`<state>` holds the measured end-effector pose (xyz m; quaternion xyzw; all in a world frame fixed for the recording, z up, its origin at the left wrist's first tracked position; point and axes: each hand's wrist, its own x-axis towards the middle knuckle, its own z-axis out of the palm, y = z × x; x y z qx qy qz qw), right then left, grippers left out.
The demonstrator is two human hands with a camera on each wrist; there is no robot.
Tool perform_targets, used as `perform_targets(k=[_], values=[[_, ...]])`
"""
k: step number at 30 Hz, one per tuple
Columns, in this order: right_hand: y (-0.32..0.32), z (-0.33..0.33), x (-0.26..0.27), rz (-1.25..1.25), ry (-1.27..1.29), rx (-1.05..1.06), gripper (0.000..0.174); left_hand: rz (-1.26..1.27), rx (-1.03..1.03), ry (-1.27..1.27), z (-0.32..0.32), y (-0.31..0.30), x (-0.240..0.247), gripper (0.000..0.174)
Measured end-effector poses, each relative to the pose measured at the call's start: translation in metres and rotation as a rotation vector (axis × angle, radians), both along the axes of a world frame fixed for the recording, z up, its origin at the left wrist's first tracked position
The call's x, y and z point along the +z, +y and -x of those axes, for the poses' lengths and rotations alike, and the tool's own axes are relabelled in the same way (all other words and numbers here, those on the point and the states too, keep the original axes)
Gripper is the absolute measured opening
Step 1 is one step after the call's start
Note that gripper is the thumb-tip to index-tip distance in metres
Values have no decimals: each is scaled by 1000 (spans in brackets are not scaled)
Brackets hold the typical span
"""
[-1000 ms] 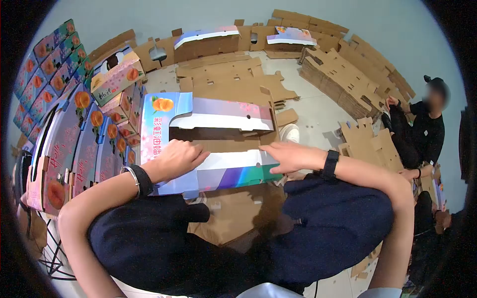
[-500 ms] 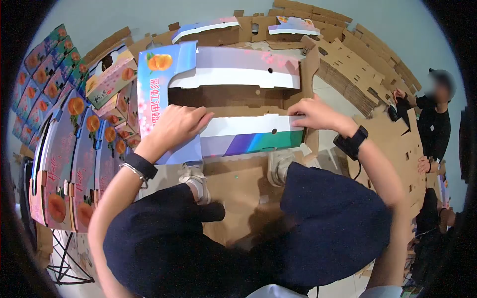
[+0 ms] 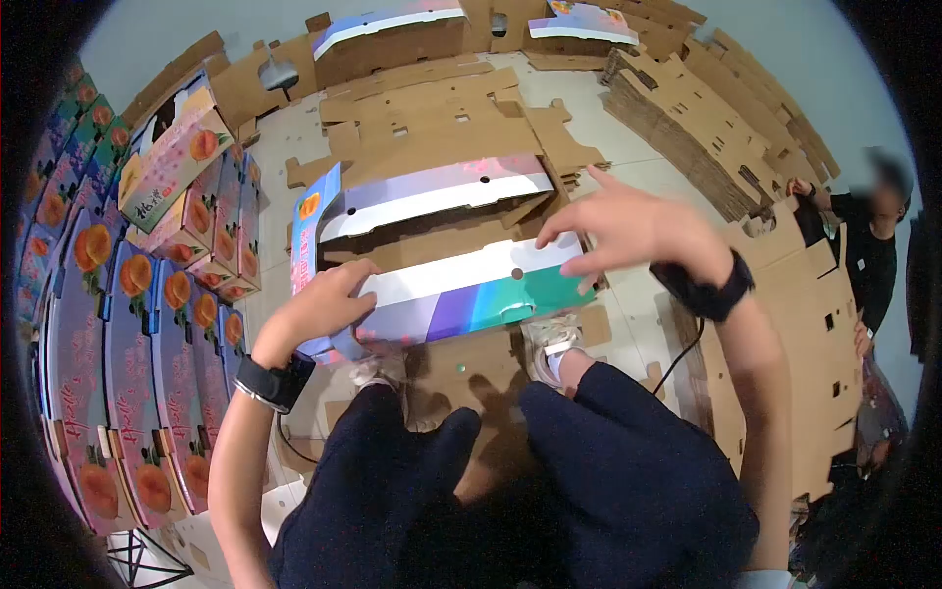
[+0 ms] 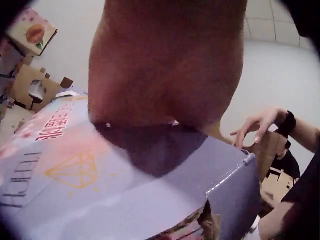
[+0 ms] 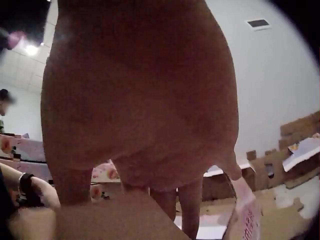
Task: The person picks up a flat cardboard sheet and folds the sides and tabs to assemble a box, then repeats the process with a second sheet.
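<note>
An open-topped printed carton [image 3: 451, 307] lies between the person's feet, its white flap and purple-to-green side toward the body. The left hand [image 3: 324, 302] rests on the near left corner, fingers bent over the flap's edge. In the left wrist view that hand [image 4: 165, 95] covers part of the printed end panel [image 4: 75, 175]. At the near right corner, the right hand [image 3: 633, 231] has its fingers spread, thumb close to the green side; contact is unclear. A brown cardboard panel [image 5: 120, 217] shows below the right hand [image 5: 140, 100] in the right wrist view.
Printed cartons [image 3: 88, 393] stand in rows at the left, with stacked boxes [image 3: 182, 162] behind. Flat cardboard [image 3: 422, 118] covers the floor beyond the carton. More cardboard piles [image 3: 687, 137] lie at the right, where another person [image 3: 873, 245] sits.
Over the last second the carton rose toward the body, then went down again. The right hand has lifted off the right end and spread its fingers; the left hand stayed at the left corner.
</note>
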<state>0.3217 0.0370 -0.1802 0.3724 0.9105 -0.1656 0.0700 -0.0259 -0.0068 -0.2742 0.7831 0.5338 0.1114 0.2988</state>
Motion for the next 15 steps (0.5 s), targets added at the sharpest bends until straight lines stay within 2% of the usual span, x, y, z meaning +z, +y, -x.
perform_targets(k=[1,3,4,5,6,7,9,11,12,13,14,15], values=[[-9,7,-8,6,-2,3,29,6,3,-2,0,0,-2,37],[-26,33,-31,-469,-220,53,32,-149,-120,193,-1,-2,-2,40],[-27,43,-46,-475,-281,69,35,-148,-121,194,-4,-3,-3,40],[-32,50,-63,-473,-278,68,35,-279,-150,318,-9,-4,-3,41],[-38,56,-79,-642,-320,126,35,-410,-178,444,-12,-7,-2,42],[-44,63,-87,-811,-360,185,35,-406,-175,451,-15,-10,1,42],[-53,73,-89,-814,-422,201,34,-303,-278,554,-20,-17,12,40],[-50,70,-91,-819,-493,213,32,-315,-243,567,-18,-32,20,35],[-34,56,-97,-727,-190,39,34,-328,-185,627,-13,-38,22,32],[-25,41,-91,-766,-154,-44,32,-343,-126,685,-7,-43,23,29],[-16,26,-85,-802,-114,-127,31,-472,-42,693,4,-44,15,23],[-11,10,-72,-975,-342,-120,28,-479,-38,691,16,-48,14,23]])
